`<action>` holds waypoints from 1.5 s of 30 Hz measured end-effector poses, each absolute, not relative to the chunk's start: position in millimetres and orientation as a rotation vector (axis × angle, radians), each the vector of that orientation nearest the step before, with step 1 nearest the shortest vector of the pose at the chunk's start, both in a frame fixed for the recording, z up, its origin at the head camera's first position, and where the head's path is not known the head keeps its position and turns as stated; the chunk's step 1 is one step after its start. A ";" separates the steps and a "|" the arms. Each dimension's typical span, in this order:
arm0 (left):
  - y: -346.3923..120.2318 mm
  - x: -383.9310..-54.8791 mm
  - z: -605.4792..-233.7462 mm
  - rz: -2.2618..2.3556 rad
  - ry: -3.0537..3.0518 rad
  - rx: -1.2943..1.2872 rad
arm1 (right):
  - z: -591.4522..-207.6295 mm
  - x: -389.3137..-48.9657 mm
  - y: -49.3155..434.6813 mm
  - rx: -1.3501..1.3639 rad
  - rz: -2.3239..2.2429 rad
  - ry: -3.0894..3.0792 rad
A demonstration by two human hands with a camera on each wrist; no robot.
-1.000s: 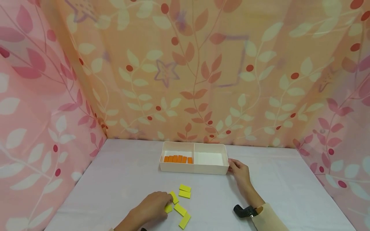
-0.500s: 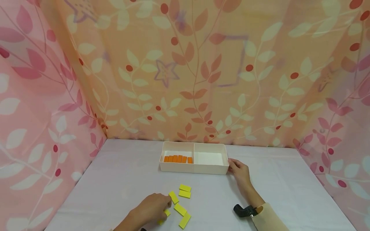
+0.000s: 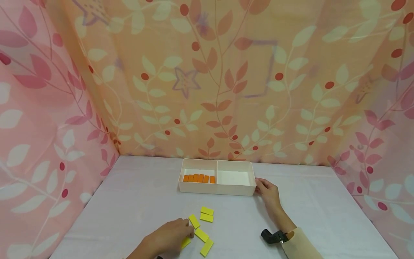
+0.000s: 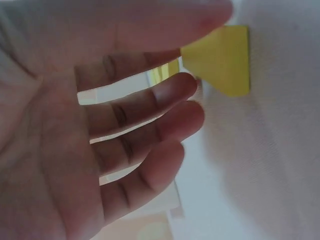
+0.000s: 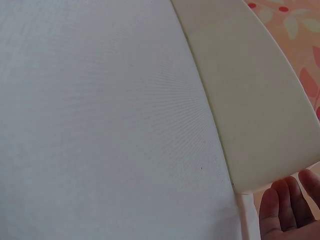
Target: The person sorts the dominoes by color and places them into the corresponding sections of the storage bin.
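My left hand (image 3: 171, 235) is low at the front of the table, its thumb and forefinger pinching a yellow tile (image 4: 225, 62). In the left wrist view the tile sticks out past the thumb tip, and the other fingers lie loosely bent. Just right of this hand lie several more yellow tiles (image 3: 202, 235). The fingertips of my right hand (image 3: 270, 194) rest against the outer right end of a white two-part box (image 3: 200, 187). From the right wrist view, its fingers (image 5: 270, 205) touch the end wall from outside. Orange tiles (image 3: 201, 178) stand in a row in the box's left compartment.
A white cloth (image 3: 136, 194) covers the table. Patterned curtains (image 3: 155, 108) rise behind it and along both sides. The box's right compartment (image 3: 234, 177) shows a bare floor. A black band (image 3: 275, 237) sits on my right wrist.
My left hand has drawn slightly back and down while shifting the yellow tile under its fingers. The right hand and the box have stayed in place.
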State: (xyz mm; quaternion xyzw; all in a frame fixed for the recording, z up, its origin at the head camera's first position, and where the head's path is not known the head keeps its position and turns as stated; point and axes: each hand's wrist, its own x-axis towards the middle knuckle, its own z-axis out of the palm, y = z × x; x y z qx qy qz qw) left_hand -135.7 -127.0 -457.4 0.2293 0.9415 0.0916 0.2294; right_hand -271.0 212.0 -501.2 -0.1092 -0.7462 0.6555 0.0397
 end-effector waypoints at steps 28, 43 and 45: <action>-130.1 -139.5 -466.5 0.257 2.671 0.694 | -500.5 -271.1 211.0 -0.331 2.039 -2.276; -126.6 -138.3 -463.7 0.273 2.688 0.686 | -502.5 -269.8 212.0 -0.307 2.019 -2.278; -126.0 -138.4 -464.0 0.285 2.687 0.667 | -502.7 -270.1 212.3 -0.308 2.020 -2.275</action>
